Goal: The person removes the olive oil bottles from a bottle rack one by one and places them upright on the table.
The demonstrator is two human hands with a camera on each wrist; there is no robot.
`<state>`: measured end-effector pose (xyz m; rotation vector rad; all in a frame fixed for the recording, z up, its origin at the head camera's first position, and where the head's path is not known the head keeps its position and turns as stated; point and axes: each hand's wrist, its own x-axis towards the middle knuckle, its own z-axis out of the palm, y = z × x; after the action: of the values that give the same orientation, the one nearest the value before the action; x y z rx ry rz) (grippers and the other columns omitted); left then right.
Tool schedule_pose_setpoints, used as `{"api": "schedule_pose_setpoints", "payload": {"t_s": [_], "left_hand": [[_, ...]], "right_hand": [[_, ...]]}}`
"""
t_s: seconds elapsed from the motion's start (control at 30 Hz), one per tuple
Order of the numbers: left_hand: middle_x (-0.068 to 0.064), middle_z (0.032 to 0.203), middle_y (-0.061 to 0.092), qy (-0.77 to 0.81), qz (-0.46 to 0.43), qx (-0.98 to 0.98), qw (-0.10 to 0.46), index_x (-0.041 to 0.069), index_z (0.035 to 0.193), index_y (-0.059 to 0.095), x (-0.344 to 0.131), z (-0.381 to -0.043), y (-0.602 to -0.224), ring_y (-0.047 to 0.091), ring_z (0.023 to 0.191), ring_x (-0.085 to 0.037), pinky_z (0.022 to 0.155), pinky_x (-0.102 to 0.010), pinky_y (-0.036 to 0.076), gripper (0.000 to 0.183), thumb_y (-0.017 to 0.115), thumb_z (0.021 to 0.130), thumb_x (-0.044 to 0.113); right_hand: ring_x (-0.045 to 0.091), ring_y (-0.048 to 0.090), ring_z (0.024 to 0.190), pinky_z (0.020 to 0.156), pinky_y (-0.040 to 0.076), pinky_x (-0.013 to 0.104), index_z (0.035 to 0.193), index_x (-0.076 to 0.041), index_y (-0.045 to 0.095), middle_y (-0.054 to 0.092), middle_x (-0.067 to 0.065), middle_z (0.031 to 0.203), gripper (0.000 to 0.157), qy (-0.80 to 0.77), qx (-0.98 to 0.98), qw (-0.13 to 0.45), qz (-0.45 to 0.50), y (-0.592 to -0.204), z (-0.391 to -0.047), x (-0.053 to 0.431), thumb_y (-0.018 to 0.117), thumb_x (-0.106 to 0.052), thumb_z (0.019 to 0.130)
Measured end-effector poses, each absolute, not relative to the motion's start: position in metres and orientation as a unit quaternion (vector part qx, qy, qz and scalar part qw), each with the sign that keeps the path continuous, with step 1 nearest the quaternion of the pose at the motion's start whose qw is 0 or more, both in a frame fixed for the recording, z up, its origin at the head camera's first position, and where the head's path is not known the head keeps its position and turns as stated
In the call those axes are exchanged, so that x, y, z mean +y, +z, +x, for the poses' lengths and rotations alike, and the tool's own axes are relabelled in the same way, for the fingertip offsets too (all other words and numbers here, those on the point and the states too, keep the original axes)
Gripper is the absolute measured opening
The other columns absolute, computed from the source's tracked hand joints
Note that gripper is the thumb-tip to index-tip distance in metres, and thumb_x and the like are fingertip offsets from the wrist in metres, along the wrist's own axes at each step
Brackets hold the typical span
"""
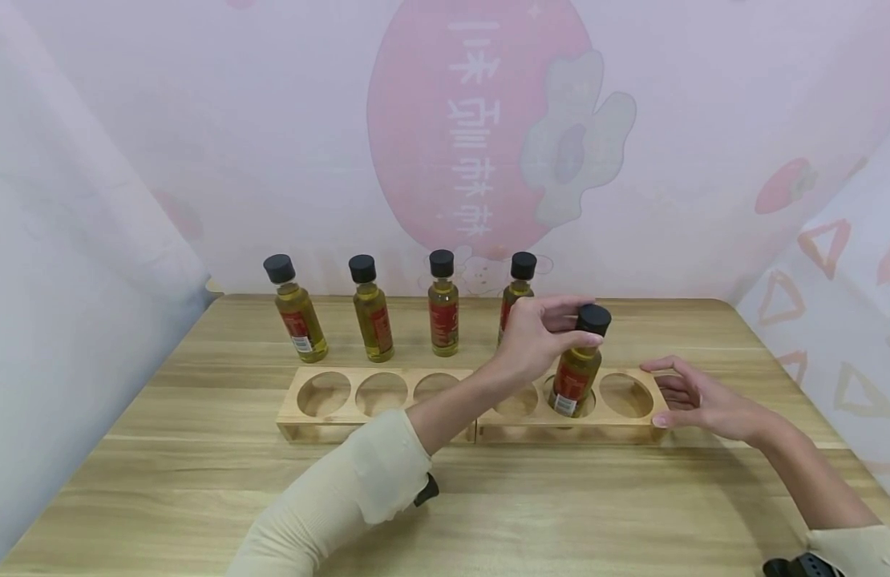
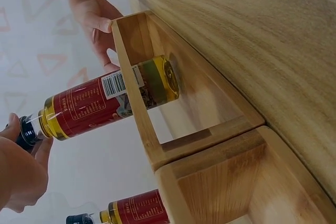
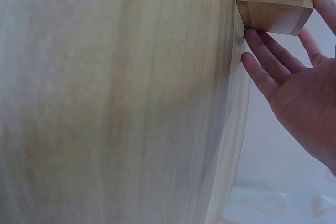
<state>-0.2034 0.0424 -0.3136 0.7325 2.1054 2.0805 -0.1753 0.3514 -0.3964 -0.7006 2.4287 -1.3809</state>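
Note:
My left hand point(image 1: 527, 332) pinches the black cap of an oil bottle point(image 1: 575, 375) with a red label. The bottle leans slightly, its lower part down inside the middle hole of the right wooden rack point(image 1: 499, 417). In the left wrist view, the bottle's base point(image 2: 170, 80) shows between the rack's top bar and its floor. My right hand point(image 1: 705, 405) holds the outer end of this rack, thumb at the near corner and forefinger at the far corner. The right wrist view shows its other fingers point(image 3: 270, 59) by the end wall.
A second wooden rack point(image 1: 289, 409) stands end to end on the left, partly hidden by my left forearm. Behind the racks stand several more oil bottles point(image 1: 443, 308) in a row on the wooden table point(image 1: 200, 481). A printed cloth point(image 1: 308, 160) hangs beyond the table.

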Motion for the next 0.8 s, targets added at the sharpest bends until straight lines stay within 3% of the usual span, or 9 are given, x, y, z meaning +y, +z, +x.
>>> {"api": "schedule_pose_setpoints", "payload": {"t_s": [0.1,0.2,0.33,0.37,0.53,0.63,0.7,0.8], "left_hand": [[-0.018,0.121,0.074,0.690,0.232,0.684,0.046,0.000,0.129,0.072,0.043,-0.204,-0.312,0.075,0.106,-0.022,0.089,-0.024,0.061,0.045,0.082,0.085,-0.004],[-0.018,0.121,0.074,0.697,0.231,0.677,0.046,0.001,0.129,0.072,0.043,-0.204,-0.311,0.075,0.107,-0.022,0.090,-0.025,0.061,0.045,0.082,0.085,-0.004],[-0.018,0.121,0.074,0.700,0.230,0.675,0.045,0.000,0.129,0.072,0.043,-0.204,-0.309,0.075,0.107,-0.022,0.090,-0.025,0.060,0.045,0.082,0.085,-0.003],[-0.018,0.121,0.074,0.700,0.230,0.675,0.045,0.000,0.129,0.072,0.043,-0.204,-0.309,0.075,0.107,-0.022,0.091,-0.025,0.060,0.045,0.082,0.085,-0.003],[-0.016,0.122,0.074,0.699,0.222,0.678,0.046,0.002,0.130,0.072,0.042,-0.204,-0.307,0.075,0.108,-0.020,0.093,-0.024,0.059,0.046,0.083,0.086,0.000],[-0.013,0.121,0.075,0.699,0.219,0.680,0.041,0.004,0.130,0.072,0.042,-0.204,-0.306,0.075,0.107,-0.017,0.093,-0.024,0.059,0.046,0.084,0.086,0.002],[-0.012,0.120,0.076,0.700,0.222,0.678,0.033,0.005,0.130,0.073,0.042,-0.204,-0.304,0.075,0.105,-0.016,0.093,-0.023,0.058,0.046,0.084,0.086,0.002],[-0.012,0.119,0.076,0.703,0.225,0.674,0.023,0.005,0.130,0.073,0.043,-0.204,-0.302,0.075,0.104,-0.016,0.094,-0.023,0.058,0.046,0.084,0.086,0.002]], "right_hand": [[0.003,0.047,0.134,0.099,0.047,0.013,0.146,0.002,0.038,0.035,0.038,0.155,0.063,-0.477,0.835,0.131,-0.242,-0.395,-0.175,0.351,0.073,0.000,0.094],[0.010,0.048,0.136,0.099,0.048,0.013,0.147,0.001,0.037,0.036,0.038,0.155,0.063,-0.474,0.837,0.134,-0.240,-0.394,-0.174,0.351,0.073,-0.001,0.094],[0.001,0.048,0.132,0.099,0.048,0.013,0.147,0.001,0.038,0.037,0.038,0.154,0.063,-0.475,0.836,0.136,-0.236,-0.395,-0.174,0.351,0.073,-0.001,0.095],[0.004,0.048,0.133,0.099,0.047,0.013,0.146,0.001,0.038,0.037,0.038,0.154,0.063,-0.475,0.837,0.135,-0.236,-0.395,-0.174,0.350,0.073,-0.001,0.094],[0.051,0.040,0.140,0.099,0.046,0.012,0.145,0.002,0.039,0.035,0.038,0.155,0.062,-0.466,0.843,0.127,-0.238,-0.394,-0.174,0.349,0.074,-0.001,0.094],[0.063,0.034,0.138,0.098,0.045,0.011,0.144,0.003,0.039,0.034,0.038,0.156,0.062,-0.465,0.843,0.129,-0.236,-0.394,-0.173,0.349,0.074,-0.002,0.094],[0.058,0.037,0.140,0.098,0.045,0.011,0.145,0.003,0.038,0.035,0.038,0.155,0.062,-0.466,0.843,0.131,-0.235,-0.394,-0.173,0.349,0.074,-0.002,0.094],[0.024,0.048,0.140,0.099,0.045,0.011,0.146,0.001,0.039,0.035,0.037,0.156,0.062,-0.468,0.843,0.133,-0.229,-0.394,-0.173,0.349,0.074,-0.004,0.094]]}}
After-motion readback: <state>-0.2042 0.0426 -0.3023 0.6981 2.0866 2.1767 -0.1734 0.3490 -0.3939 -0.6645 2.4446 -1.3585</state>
